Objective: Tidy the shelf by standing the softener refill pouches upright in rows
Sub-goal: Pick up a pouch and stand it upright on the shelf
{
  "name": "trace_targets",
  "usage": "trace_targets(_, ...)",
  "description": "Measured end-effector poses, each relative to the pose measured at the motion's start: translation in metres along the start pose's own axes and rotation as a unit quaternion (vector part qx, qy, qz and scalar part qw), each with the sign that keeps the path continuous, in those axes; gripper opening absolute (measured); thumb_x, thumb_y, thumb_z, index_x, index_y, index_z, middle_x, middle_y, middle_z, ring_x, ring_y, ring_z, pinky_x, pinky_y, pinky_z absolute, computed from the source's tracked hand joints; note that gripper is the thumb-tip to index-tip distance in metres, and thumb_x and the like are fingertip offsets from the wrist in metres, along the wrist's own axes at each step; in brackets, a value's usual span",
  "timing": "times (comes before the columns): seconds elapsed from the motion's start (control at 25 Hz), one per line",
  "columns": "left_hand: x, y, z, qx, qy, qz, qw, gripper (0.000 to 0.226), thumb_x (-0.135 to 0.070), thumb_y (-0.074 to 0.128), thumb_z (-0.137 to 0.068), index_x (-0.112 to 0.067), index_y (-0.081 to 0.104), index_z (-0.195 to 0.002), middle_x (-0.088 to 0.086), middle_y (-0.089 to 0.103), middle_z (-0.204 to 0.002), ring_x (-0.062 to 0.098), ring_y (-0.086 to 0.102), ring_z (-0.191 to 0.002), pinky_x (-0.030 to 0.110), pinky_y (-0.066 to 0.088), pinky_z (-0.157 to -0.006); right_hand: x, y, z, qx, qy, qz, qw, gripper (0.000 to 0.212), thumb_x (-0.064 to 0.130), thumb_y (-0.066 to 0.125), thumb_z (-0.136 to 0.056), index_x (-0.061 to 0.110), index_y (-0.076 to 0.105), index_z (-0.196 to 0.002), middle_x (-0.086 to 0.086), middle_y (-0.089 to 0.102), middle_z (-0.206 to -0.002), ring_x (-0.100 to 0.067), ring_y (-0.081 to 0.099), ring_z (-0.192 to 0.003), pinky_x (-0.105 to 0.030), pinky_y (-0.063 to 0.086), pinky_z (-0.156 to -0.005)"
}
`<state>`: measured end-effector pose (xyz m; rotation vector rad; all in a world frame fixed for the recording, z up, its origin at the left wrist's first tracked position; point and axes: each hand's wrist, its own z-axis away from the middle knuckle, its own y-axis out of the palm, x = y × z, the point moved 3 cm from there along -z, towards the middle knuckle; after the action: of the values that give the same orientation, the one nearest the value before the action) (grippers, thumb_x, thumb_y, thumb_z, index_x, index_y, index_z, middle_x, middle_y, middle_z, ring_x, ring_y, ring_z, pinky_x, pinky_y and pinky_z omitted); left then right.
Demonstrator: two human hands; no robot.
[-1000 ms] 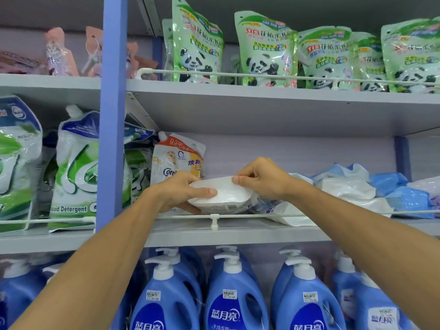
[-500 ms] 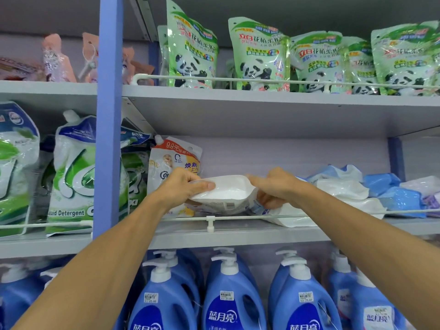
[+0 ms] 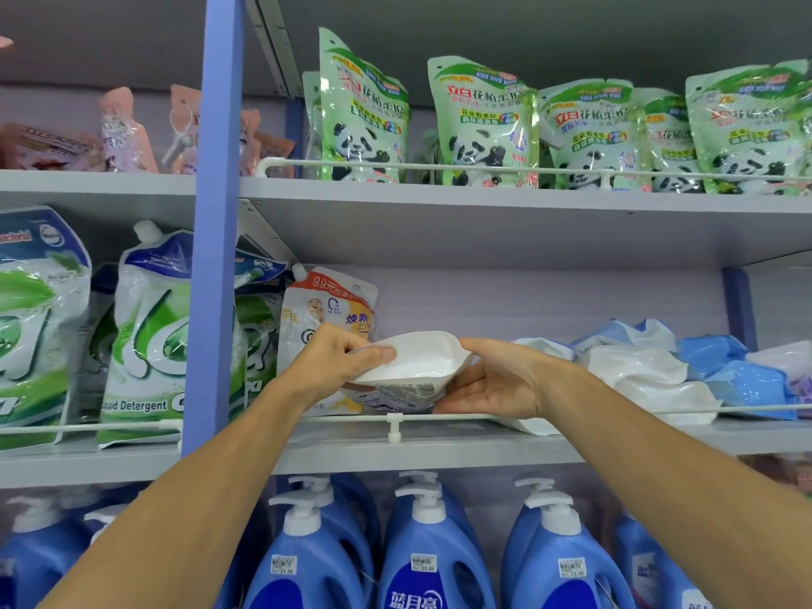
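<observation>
While the white pouch (image 3: 417, 362) is lying on its side just over the middle shelf (image 3: 439, 446), behind the front rail (image 3: 571, 413), both hands are on it. The left hand (image 3: 334, 367) grips the left end, thumb on top. The right hand (image 3: 496, 380) clasps the right end, thumb above and fingers underneath. Looks like the stand-it-up step for this one. Next it probably needs tipping upright and parking beside the standing pouch (image 3: 325, 305) at the left. The flopped pile (image 3: 637, 371) on the right isn't sorted yet.
</observation>
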<state>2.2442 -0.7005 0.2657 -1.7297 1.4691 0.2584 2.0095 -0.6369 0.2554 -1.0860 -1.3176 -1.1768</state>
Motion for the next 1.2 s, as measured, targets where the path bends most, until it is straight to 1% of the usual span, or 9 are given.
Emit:
trace_targets(0.12, -0.008, 0.001, 0.005, 0.004, -0.004, -0.008, 1.0, 0.037, -0.028, 0.078, -0.093, 0.009, 0.08, -0.091, 0.032, 0.074, -0.092, 0.018, 0.065, -0.072, 0.028, 0.054, -0.067, -0.001, 0.006, -0.004, 0.018, -0.019, -0.041, 0.999, 0.06, 0.038, 0.074, -0.093, -0.01, 0.059, -0.127, -0.034, 0.066, -0.123, -0.047, 0.071, -0.107, -0.055, 0.062, -0.088)
trace_targets(0.24, -0.013, 0.003, 0.009, 0.005, -0.013, -0.024, 1.0, 0.028, -0.021, 0.077, -0.094, 0.007, 0.082, -0.093, 0.029, 0.075, -0.088, 0.011, 0.067, -0.065, 0.02, 0.056, -0.059, 0.001, 0.012, -0.004, 0.022, -0.024, -0.042, 0.999, 0.059, 0.041, 0.079, -0.089, -0.003, 0.062, -0.124, -0.027, 0.07, -0.119, -0.042, 0.073, -0.106, -0.058, 0.06, -0.09)
trace_targets(0.48, -0.019, 0.001, 0.019, 0.009, -0.044, -0.019, 0.999, 0.019, -0.014, 0.077, -0.093, 0.004, 0.082, -0.088, 0.014, 0.074, -0.076, 0.014, 0.071, -0.061, 0.02, 0.057, -0.055, -0.004, 0.02, -0.017, 0.014, -0.091, 0.03, 0.995, 0.051, 0.003, 0.085, -0.08, -0.016, 0.062, -0.121, -0.031, 0.069, -0.122, -0.043, 0.071, -0.111, -0.06, 0.056, -0.097)
trace_targets(0.64, -0.026, -0.007, 0.02, 0.007, -0.05, -0.038, 0.998, 0.009, -0.013, 0.081, -0.089, -0.01, 0.086, -0.097, 0.005, 0.082, -0.09, 0.018, 0.076, -0.078, 0.03, 0.064, -0.069, -0.006, 0.026, -0.028, -0.046, -0.177, 0.133, 0.974, 0.027, -0.008, 0.076, -0.082, -0.016, 0.069, -0.107, -0.029, 0.072, -0.1, -0.038, 0.073, -0.087, -0.045, 0.061, -0.082)
trace_targets(0.8, -0.037, -0.023, 0.02, -0.006, -0.095, 0.024, 0.995, 0.031, -0.02, 0.084, -0.086, -0.014, 0.08, -0.116, -0.002, 0.078, -0.114, 0.021, 0.074, -0.106, 0.034, 0.064, -0.088, 0.006, 0.033, -0.019, -0.087, -0.27, 0.184, 0.941, 0.023, 0.002, 0.077, -0.086, -0.003, 0.075, -0.109, -0.023, 0.077, -0.101, -0.02, 0.068, -0.073, -0.023, 0.055, -0.061)
trace_targets(0.88, -0.042, -0.026, 0.02, -0.009, -0.136, 0.117, 0.984, 0.034, -0.024, 0.084, -0.085, -0.015, 0.075, -0.117, 0.005, 0.075, -0.121, 0.027, 0.07, -0.116, 0.038, 0.063, -0.093, 0.016, 0.035, -0.013, -0.093, -0.322, 0.192, 0.922, 0.023, 0.007, 0.076, -0.088, 0.004, 0.076, -0.11, -0.017, 0.078, -0.099, -0.019, 0.067, -0.075, -0.025, 0.054, -0.066)
trace_targets(1.04, -0.045, -0.021, 0.021, 0.02, -0.215, 0.281, 0.935, 0.068, -0.053, 0.084, -0.074, -0.014, 0.066, -0.128, 0.02, 0.072, -0.129, 0.037, 0.07, -0.119, 0.054, 0.058, -0.1, 0.028, 0.03, 0.0, -0.084, -0.391, 0.229, 0.887, 0.018, 0.014, 0.074, -0.091, 0.016, 0.079, -0.108, -0.009, 0.08, -0.097, -0.017, 0.071, -0.079, -0.04, 0.061, -0.079)
trace_targets(1.12, -0.045, -0.018, 0.021, 0.047, -0.232, 0.302, 0.924, 0.072, -0.055, 0.082, -0.077, -0.011, 0.066, -0.132, 0.023, 0.071, -0.13, 0.041, 0.069, -0.121, 0.057, 0.059, -0.097, 0.027, 0.027, 0.007, -0.067, -0.423, 0.253, 0.868, 0.018, 0.012, 0.072, -0.094, 0.016, 0.079, -0.109, -0.005, 0.08, -0.098, -0.011, 0.069, -0.079, -0.028, 0.059, -0.076)
trace_targets(1.2, -0.047, -0.015, 0.02, 0.053, -0.23, 0.304, 0.923, 0.06, -0.037, 0.082, -0.085, -0.007, 0.066, -0.133, 0.023, 0.072, -0.128, 0.039, 0.07, -0.119, 0.057, 0.06, -0.096, 0.027, 0.022, 0.012, -0.041, -0.454, 0.269, 0.849, 0.02, 0.008, 0.071, -0.095, 0.015, 0.078, -0.113, 0.0, 0.08, -0.101, -0.004, 0.068, -0.083, -0.018, 0.054, -0.076)
